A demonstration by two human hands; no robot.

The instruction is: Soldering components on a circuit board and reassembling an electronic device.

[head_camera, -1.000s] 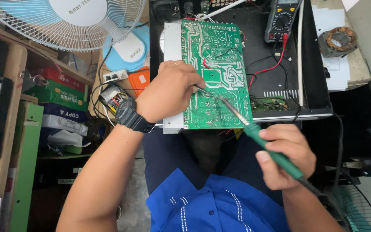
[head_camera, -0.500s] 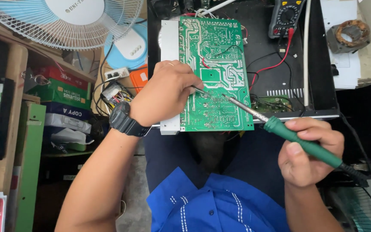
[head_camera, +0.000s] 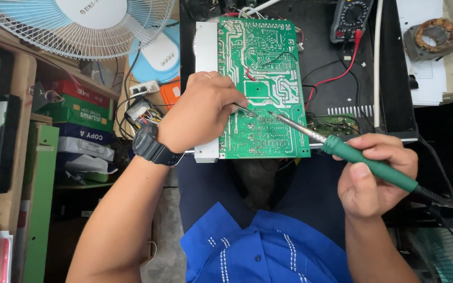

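Looking down from the head view, we see our right hand (head_camera: 376,175) clenched around a green soldering iron (head_camera: 373,166), long axis pointing upper-left, tip on the green circuit board (head_camera: 260,78). Our left hand (head_camera: 200,112) pinches solder wire (head_camera: 246,110) there.

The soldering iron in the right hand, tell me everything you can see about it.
The soldering iron has a green handle, plastic by the look of it, a thin bare metal shaft and a dark cord leaving its rear end. The right hand grips the handle. It lies slanted, tip up and to the left, the tip resting on the green circuit board, close to a thin wire held by the left hand.
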